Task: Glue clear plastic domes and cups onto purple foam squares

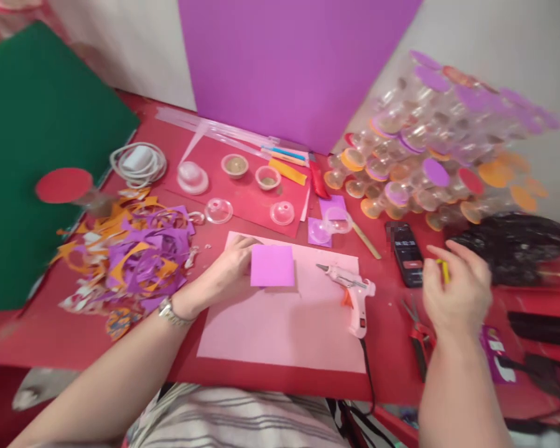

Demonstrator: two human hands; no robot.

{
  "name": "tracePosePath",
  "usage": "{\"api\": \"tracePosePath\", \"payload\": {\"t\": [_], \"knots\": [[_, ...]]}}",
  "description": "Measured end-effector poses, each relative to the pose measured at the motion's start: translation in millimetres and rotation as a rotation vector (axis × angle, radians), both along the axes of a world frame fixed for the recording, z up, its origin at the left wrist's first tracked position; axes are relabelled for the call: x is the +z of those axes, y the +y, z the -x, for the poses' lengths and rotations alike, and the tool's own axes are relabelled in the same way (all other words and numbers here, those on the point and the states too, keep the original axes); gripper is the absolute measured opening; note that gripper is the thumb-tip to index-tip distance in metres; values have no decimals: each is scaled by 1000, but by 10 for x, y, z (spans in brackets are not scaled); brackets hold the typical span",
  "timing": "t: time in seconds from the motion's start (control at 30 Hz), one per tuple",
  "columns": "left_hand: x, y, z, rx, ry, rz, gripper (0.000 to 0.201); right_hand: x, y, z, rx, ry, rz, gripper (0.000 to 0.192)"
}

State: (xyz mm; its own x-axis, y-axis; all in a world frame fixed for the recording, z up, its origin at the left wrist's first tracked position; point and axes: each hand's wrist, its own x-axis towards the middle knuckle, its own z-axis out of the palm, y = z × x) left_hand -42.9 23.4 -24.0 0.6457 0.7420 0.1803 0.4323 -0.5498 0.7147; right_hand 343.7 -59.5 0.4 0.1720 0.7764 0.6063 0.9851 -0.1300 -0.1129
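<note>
My left hand [237,267], with a watch at its wrist, pinches the left edge of a purple square sheet [272,266]; some fingertips are hidden behind it. The square is over a pink sheet [242,330] on the red table. Right of the square, a pink glue gun [350,289] lies on that pink sheet, its nozzle pointing left. My right hand [460,286] is raised beside a dark phone [404,255], fingers curled round a small yellow item [443,271] whose kind I cannot make out. Red-handled pliers [419,339] lie below and left of that hand.
Purple and orange cut scraps [152,255] heap at left beside a green board [32,149]. Clear plastic cups with coloured discs [436,172] stack at right. Small clear domes [219,211] lie at the back. A black plastic bag [518,246] is far right.
</note>
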Motion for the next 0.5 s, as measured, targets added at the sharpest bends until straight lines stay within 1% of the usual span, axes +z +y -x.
{"api": "tracePosePath", "payload": {"t": [0.03, 0.07, 0.13, 0.2, 0.23, 0.27, 0.37, 0.5], "knots": [[-3, -6, -14, -1, 2, 10, 12, 74, -36, 199, 63, 16, 17, 30], [-8, -10, -24, -1, -7, 10, 11, 140, -71, 414, 123, 22, -16, 31], [-19, -13, -35, -1, -16, 12, 11, 230, -126, 861, 295, 47, -21, 38], [-23, -17, -36, 3, -20, 26, 13, 247, -144, 1279, 511, 30, 33, 46], [-22, -19, -35, 3, -16, 37, 15, 233, -136, 1460, 588, 7, 58, 52], [-17, -23, -35, 1, -9, 44, 17, 209, -118, 1617, 630, -24, 95, 57], [10, -32, -35, -6, 35, 47, 22, 125, -31, 1931, 700, -124, 176, 68], [58, -25, -14, -1, 94, 68, 23, 63, 48, 2079, 733, -180, 238, 70]]}}
